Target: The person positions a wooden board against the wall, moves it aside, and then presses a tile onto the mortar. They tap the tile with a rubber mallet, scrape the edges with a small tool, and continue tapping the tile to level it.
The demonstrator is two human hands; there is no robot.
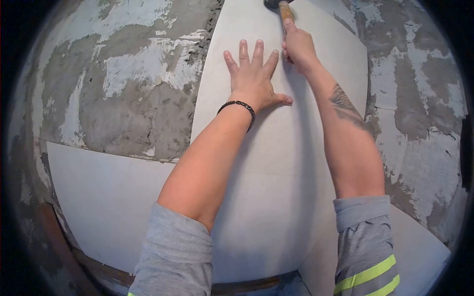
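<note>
I had two hands on the work and one mallet (286, 12). My left hand (252, 76) lay on the upper pale panel (207, 93), its five fingers spread wide, gripping nothing. My right hand (299, 48) was closed around the mallet's handle, thumb along it; the dark head, partly cut off by the view, was over the upper part of that panel. I counted at least three panels, two of them lower (108, 180). The upper one's left and right edges met rough grey surface (128, 116); bare panel left room between my forearms.
</note>
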